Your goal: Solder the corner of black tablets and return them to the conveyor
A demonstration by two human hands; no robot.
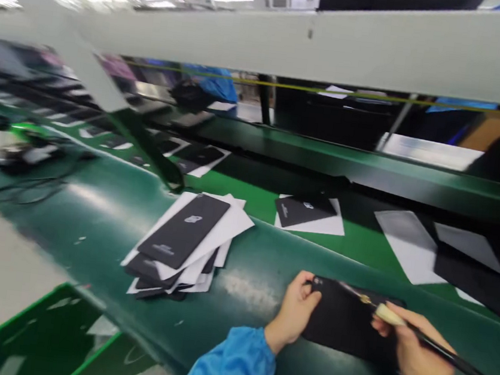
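My left hand (298, 310) pinches the left end of a flat black panel (347, 325), thumb on top near its upper corner. The panel lies on the green bench surface in front of me. In my right hand (423, 352) is a soldering iron (391, 315) with a cream grip, a brass-coloured collar and a thick black cable trailing right. Its thin tip crosses the panel toward the corner by my left hand; whether it touches is too blurred to tell. To the left stands a loose stack of black printed panels (188, 229) interleaved with white sheets.
Behind the bench runs a green conveyor (249, 196) carrying black panels on white sheets (308, 211). A slanted post (146, 148) meets the bench edge. Cables and a device (32, 151) sit at far left. Below is a green bin (35, 325). Blue-sleeved co-workers (219, 84) are beyond.
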